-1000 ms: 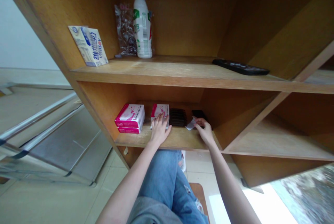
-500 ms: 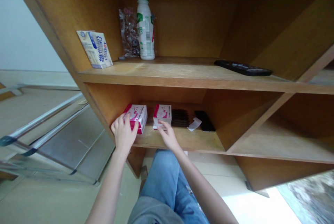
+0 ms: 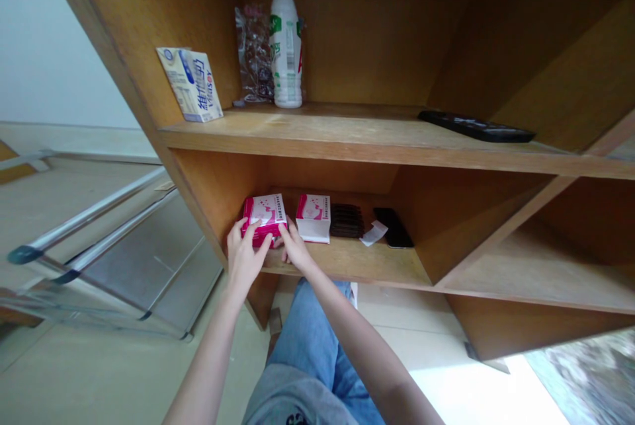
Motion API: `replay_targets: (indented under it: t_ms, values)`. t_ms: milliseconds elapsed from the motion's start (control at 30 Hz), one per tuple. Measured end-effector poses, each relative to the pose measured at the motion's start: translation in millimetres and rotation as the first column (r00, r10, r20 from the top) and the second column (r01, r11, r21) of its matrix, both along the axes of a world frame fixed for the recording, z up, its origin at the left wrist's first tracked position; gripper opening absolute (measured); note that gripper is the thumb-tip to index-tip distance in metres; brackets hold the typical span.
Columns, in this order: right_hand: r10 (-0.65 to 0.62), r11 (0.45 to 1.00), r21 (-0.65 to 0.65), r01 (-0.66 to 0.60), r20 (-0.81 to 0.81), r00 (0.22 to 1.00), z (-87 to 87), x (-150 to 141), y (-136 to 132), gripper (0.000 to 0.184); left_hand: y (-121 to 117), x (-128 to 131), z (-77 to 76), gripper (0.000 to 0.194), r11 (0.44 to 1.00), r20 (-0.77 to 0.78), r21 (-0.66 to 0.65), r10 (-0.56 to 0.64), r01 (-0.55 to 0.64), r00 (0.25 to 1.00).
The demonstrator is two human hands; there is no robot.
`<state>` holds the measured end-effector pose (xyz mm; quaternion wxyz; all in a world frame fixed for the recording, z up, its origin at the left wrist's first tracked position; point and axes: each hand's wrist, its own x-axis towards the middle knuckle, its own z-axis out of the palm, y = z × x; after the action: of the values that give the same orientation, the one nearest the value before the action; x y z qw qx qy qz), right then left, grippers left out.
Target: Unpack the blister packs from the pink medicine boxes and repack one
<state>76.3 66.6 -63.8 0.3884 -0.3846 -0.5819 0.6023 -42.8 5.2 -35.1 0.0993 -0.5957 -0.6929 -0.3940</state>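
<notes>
The person's left hand (image 3: 243, 261) is closed around the front of a pink-and-white carton (image 3: 263, 215), with the fingers curled over its lower edge. The right hand (image 3: 294, 248) comes across from the other side, and its fingertips (image 3: 284, 231) press at the carton's lower right corner, so both hands are grasping it. To hold a thin carton from two sides like this is a good way, because it stays steady and does not tip. The carton has a bright pink band and sits a little tilted at the front of the lower wooden shelf (image 3: 347, 261). Just beside it stands a second pink-and-white box (image 3: 313, 217), then dark blister trays (image 3: 346, 221), a small white paper (image 3: 374, 233) and a black phone (image 3: 393, 227). On the shelf above are a white bottle (image 3: 286, 41) with green cap and a black remote control (image 3: 476, 127).
</notes>
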Motion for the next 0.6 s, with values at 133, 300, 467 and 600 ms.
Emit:
replay_targets:
  t_ms: [133,300,467,600]
  values:
    - [-0.105,0.994,-0.037,0.103,-0.056,0.993,3.6,-0.9,5.8,0.058,5.9,4.3,-11.4,0.058,0.998,0.43,0.0,0.051,-0.056,0.901]
    - [-0.192,0.981,-0.001,0.192,-0.06,0.98,6.0,-8.1,13.4,0.046,14.2,10.4,-17.1,0.066,0.991,0.579,0.01,0.101,-0.131,0.809]
    - [-0.222,0.974,-0.069,0.216,-0.096,0.97,8.2,-9.2,12.3,0.039,14.4,20.5,-12.5,0.056,0.982,0.499,0.074,0.116,-0.175,0.859]
    - [-0.271,0.961,-0.114,0.251,-0.226,0.936,9.9,7.2,4.4,0.042,10.8,37.1,-9.0,0.057,0.977,0.428,0.15,0.076,-0.154,0.9]
